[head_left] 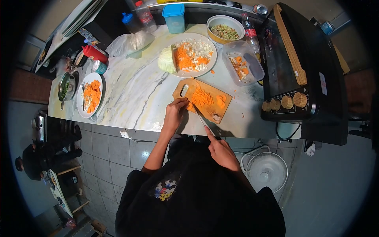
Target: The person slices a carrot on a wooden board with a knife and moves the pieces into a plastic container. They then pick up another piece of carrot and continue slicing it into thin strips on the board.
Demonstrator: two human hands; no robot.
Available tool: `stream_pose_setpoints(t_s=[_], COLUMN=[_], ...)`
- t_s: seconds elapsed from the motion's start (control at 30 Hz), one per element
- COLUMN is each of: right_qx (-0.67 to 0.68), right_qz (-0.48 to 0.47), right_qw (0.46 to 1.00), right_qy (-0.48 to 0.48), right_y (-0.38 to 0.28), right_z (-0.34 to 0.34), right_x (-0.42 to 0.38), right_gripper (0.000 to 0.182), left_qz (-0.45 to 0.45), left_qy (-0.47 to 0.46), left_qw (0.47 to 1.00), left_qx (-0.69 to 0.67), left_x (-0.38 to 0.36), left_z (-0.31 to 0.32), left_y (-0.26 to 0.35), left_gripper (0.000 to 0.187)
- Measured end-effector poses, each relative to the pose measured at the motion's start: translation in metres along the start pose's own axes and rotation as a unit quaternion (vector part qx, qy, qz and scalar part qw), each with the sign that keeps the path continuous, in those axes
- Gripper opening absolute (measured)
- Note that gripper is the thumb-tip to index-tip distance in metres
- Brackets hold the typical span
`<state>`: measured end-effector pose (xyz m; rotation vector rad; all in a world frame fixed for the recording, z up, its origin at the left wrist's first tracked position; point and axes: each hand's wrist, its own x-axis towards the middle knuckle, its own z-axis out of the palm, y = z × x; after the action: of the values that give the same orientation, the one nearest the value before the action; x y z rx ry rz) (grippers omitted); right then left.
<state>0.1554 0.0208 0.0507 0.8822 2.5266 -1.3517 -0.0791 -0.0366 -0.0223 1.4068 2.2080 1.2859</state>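
A wooden cutting board (188, 90) lies at the front of the marble-patterned counter, bearing a heap of thin carrot strips (202, 97) and several round carrot slices (221, 101). My right hand (222, 152) grips a kitchen knife (202, 118), its blade slanting up to the board's left part. Beside the blade tip, my left hand (176, 112) has its fingers pinched down on a piece of carrot (190, 106). Behind the board stands a large plate (210, 65) with chopped white vegetable, shredded carrot and a cabbage wedge (167, 60).
A plastic container (256, 71) with carrot scraps and a black oven (304, 98) stand right. At left are a plate (100, 103) of carrot slices and a pan (71, 93). A bowl (225, 40), bottles and a blue container (173, 19) line the back. Another person (39, 158) is far left.
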Motion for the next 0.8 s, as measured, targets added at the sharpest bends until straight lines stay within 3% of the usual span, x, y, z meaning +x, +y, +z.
stream_pose_setpoints(t_s=[0.1, 0.17, 0.4, 0.57, 0.8], right_qx=[-0.033, -0.038, -0.011, -0.009, -0.027], right_qz=[0.026, 0.033, 0.012, 0.014, 0.008], right_qw=[0.999, 0.999, 1.000, 1.000, 0.999], right_qy=[-0.010, -0.014, -0.019, -0.021, -0.026], right_y=[-0.006, -0.008, 0.004, 0.003, 0.004], right_z=[-0.002, -0.004, -0.003, -0.007, -0.007], right_x=[0.000, 0.000, -0.001, -0.001, 0.000], right_gripper=[0.077, 0.077, 0.075, 0.074, 0.074], left_qz=[0.032, -0.029, -0.048, 0.009, 0.024], left_qy=[0.011, 0.014, 0.056, 0.013, -0.005], left_qw=[0.997, 0.998, 0.996, 0.998, 0.996], left_qx=[0.067, 0.060, 0.045, 0.060, 0.089], left_x=[-0.002, -0.006, -0.011, -0.007, -0.013], left_z=[0.000, 0.005, 0.014, 0.007, 0.008], left_y=[0.002, 0.004, 0.016, 0.008, 0.010], left_gripper=[0.021, 0.018, 0.015, 0.024, 0.034])
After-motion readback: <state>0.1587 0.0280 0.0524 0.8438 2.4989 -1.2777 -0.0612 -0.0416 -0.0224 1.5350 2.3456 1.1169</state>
